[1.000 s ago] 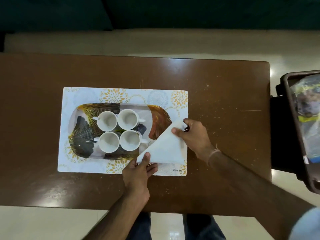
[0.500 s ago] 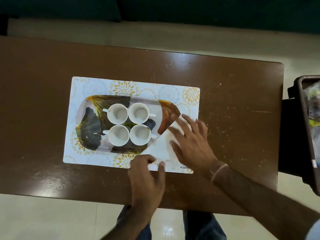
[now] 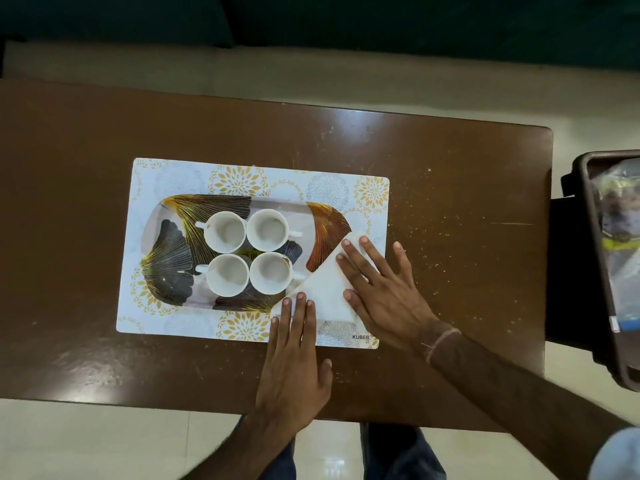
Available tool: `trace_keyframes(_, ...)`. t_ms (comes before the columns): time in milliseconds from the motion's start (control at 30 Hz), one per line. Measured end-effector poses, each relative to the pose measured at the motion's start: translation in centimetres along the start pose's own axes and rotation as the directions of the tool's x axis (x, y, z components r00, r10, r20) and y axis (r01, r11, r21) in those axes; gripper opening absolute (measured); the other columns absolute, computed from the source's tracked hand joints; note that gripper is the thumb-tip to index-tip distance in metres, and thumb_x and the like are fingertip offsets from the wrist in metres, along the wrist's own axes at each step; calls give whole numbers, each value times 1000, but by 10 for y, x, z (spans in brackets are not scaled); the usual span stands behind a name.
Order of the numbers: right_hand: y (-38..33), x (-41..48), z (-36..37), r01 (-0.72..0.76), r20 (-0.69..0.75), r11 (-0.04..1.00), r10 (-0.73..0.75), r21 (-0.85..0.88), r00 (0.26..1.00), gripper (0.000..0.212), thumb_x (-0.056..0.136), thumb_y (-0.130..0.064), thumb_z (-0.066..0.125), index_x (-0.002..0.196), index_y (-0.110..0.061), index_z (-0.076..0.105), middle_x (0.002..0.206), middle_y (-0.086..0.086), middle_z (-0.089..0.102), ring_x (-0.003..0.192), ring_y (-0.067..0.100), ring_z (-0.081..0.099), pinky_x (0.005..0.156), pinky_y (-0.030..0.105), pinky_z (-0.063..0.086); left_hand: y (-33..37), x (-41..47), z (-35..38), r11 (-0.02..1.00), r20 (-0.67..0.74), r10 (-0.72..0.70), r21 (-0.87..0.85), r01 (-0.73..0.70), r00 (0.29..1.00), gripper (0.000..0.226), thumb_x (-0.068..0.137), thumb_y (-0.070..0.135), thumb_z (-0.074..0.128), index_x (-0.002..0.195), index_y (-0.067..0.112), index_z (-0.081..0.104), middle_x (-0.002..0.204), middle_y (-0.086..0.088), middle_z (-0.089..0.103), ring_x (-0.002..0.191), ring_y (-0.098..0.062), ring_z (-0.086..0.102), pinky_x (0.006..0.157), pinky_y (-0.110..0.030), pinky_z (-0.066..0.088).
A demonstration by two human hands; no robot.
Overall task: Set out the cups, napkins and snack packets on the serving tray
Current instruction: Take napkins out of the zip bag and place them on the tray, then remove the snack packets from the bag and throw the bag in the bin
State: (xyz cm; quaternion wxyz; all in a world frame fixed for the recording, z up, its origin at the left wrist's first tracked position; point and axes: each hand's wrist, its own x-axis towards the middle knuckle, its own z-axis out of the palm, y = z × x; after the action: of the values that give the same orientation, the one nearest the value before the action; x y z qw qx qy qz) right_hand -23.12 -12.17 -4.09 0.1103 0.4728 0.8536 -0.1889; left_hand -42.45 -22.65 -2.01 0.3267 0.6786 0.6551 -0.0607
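Both hands flat, palms down, fingers extended, nothing gripped. Left hand (image 3: 292, 362) has its fingers close together, tips pressing the near-left corner of the folded white napkin (image 3: 323, 299). Right hand (image 3: 384, 289) has its fingers spread wide across the napkin's right side, fingertips near its far corner.

Napkin is folded to a triangle. It sits at the right end of the serving tray (image 3: 156, 233), with its diagonal edge over the tray's near-right rim and the rest on the placemat (image 3: 242, 176).

4 white cups (image 3: 247, 252) stand upright in a 2x2 block mid-tray, rims touching or nearly so. Left pair has handles pointing left, right pair has handles pointing right. Near-right cup sits just beside the napkin's diagonal edge.

Tray is inside the placemat borders, with a margin on the far and left sides. Placemat is near centre on the brown table (image 3: 467, 202).

Open room: bare table to the left, to the far side and to the right of the placemat. The near strip is narrow and taken by the forearms.

Snack packets (image 3: 620, 244) lie in a dark bin (image 3: 588, 209) off the table's right edge, well apart from the tray. Details are blurred.
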Motion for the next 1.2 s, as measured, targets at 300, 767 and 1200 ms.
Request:
trace_keyframes(300, 38, -21, -31, -260, -196, 824, 403, 504, 894, 54, 103, -51, 33, 153, -32, 29, 168, -6, 9, 153, 12, 15, 119, 49, 12, 43, -8, -20, 963, -328, 1, -256, -90, 945, 48, 78, 34, 68, 122, 27, 50, 120, 0, 64, 114, -11, 52, 99, -37, 43)
trace_keyframes(767, 270, -216, -39, -443, -137, 202, 975, 873, 175, 21, 98, -32, 59, 119, -27, 60, 119, -7, 63, 91, -6, 60, 73, 4, 44, 242, 185, -16, 897, -180, 355, -209, -389, 917, 33, 87, 34, 69, 116, 31, 54, 98, 15, 59, 95, -5, 51, 85, -36, 40)
trace_keyframes(1200, 348, -288, 8, 252, 426, -404, 904, 879, -36, 31, 97, 10, 46, 126, 9, 54, 107, 22, 64, 74, 20, 66, 68, 28, 61, 474, 216, 83, 647, -2, 758, -120, -753, 652, 50, 80, 54, 63, 113, 18, 52, 85, 6, 59, 87, -27, 65, 89, -44, 41)
